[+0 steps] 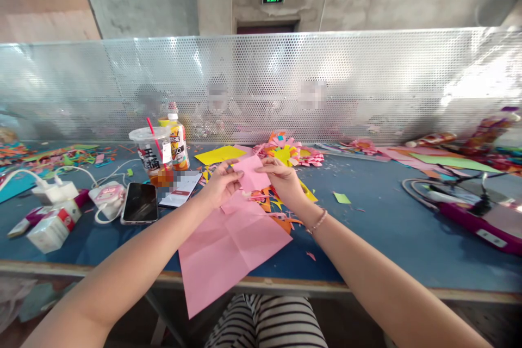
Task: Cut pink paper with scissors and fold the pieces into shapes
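Blue tabletop (350,239), small pink paper (252,173) above.

- Left hand (226,185): pinching the left side of a small pink paper piece (252,173).
- Right hand (285,178): fingertips on the same piece, right side; beaded bracelet (318,222) at wrist.
- Large pink sheet (232,250): creased, below the hands, one corner past the front edge of the blue table (367,228).
- Paper flowers (287,151): beyond the hands, pink and yellow.
- Cup (147,159): red straw, just beside bottle (178,147).
- Black-screened phone (140,204): lies flat, left of the sheet.
- Green scrap (341,198): right of right hand.
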`<state>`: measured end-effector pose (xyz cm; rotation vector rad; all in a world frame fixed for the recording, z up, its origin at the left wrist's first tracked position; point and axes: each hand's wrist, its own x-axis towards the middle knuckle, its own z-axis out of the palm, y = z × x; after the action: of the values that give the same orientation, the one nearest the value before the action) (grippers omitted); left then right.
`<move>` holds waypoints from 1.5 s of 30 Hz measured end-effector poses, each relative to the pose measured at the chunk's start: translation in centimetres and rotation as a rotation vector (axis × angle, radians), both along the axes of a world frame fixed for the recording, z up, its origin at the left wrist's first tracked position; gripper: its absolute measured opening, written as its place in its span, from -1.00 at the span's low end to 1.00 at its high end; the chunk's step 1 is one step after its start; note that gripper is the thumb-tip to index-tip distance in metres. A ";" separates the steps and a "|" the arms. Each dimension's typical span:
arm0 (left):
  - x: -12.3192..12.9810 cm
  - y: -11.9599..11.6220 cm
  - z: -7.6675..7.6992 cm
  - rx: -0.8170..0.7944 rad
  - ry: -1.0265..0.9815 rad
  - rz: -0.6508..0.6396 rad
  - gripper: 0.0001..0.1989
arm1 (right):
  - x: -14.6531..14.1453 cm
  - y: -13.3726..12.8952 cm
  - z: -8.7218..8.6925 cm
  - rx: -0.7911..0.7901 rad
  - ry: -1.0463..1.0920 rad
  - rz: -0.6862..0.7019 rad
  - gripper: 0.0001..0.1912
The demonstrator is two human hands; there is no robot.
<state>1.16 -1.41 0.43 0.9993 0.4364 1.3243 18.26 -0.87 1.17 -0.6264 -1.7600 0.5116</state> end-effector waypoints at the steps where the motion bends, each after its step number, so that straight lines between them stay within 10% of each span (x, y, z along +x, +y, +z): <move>1: 0.0 -0.1 0.0 -0.002 -0.006 -0.007 -0.62 | 0.0 -0.1 0.0 -0.017 -0.005 0.014 -0.75; 45: 0.3 -1.6 1.2 -0.109 0.094 -0.086 -0.55 | -1.1 -1.4 0.0 -0.243 0.073 0.288 -0.85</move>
<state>1.46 -3.03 1.66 0.9812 0.5262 1.1678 17.16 -2.32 1.20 -0.5156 -1.7418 0.9463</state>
